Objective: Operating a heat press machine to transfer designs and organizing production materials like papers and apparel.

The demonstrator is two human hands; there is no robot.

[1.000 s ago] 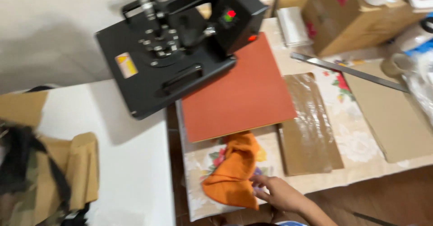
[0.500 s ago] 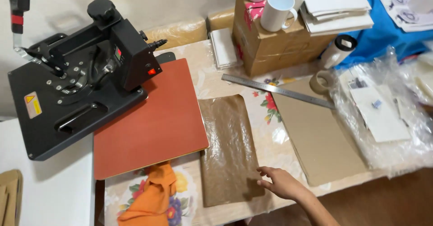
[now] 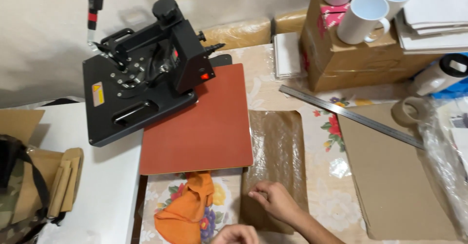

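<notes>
At the near edge, only the knuckles of the left hand (image 3: 237, 234) are seen, so its grip cannot be told. Just past it, the right hand (image 3: 275, 200) is laid flat, fingers loosely spread, on the brown sheet (image 3: 279, 151). The sheet is shiny, crinkled and see-through brown, and is spread on the flowered table beside the red pad (image 3: 200, 122) of the black heat press (image 3: 141, 88). An orange cloth (image 3: 187, 207) is bunched nearby. Farther back, white mugs (image 3: 363, 15) are stood on top of a closed cardboard box (image 3: 351, 58).
</notes>
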